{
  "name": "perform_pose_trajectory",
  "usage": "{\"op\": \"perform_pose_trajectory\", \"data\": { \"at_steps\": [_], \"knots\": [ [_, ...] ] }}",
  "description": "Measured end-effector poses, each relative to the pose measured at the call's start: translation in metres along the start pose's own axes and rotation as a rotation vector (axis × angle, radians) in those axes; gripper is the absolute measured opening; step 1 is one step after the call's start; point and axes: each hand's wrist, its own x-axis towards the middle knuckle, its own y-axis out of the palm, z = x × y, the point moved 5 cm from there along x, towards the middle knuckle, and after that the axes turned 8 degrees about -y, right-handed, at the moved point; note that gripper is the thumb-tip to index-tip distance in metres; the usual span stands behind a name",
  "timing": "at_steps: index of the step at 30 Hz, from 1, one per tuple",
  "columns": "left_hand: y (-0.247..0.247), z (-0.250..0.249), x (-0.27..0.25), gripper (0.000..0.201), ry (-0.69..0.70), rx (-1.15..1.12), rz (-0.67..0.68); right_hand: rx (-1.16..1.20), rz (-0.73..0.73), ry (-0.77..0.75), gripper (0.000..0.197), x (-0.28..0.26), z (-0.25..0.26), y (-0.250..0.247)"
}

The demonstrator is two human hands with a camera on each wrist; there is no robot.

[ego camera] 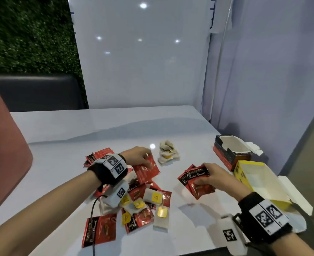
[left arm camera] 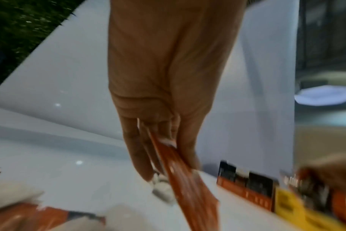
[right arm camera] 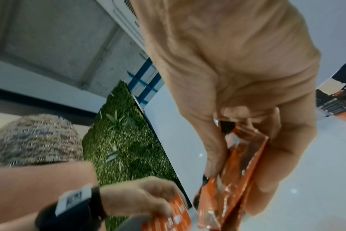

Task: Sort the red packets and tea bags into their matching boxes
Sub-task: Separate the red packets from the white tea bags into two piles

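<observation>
A mixed pile [ego camera: 139,200] of red packets and white tea bags with yellow tags lies on the white table. My left hand [ego camera: 141,157] pinches a red packet [ego camera: 147,171] [left arm camera: 186,179] at the pile's far edge, thumb on one face and fingers on the other. To the right, my right hand [ego camera: 213,179] grips a fanned stack of red packets [ego camera: 196,180] [right arm camera: 233,171] just above the table. The dark red box [ego camera: 230,154] and the yellow box [ego camera: 252,180] stand open at the right.
A small heap of tea bags [ego camera: 168,153] lies apart behind the pile. One red packet [ego camera: 99,231] lies near the front edge. The table [ego camera: 78,130] ends at a white wall on the right; a pink seat back [ego camera: 3,150] stands at the left.
</observation>
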Motion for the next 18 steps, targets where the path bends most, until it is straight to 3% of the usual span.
{"op": "perform_pose_trajectory", "data": {
  "at_steps": [10,18],
  "knots": [
    [0.044,-0.017,0.015,0.043,0.061,0.385,0.229,0.105,-0.093,-0.074,0.025,-0.018,-0.002,-0.015],
    [0.049,-0.014,0.003,0.04,0.085,0.426,0.282,0.123,-0.093,-0.088,0.033,-0.009,0.01,-0.006]
  ]
}}
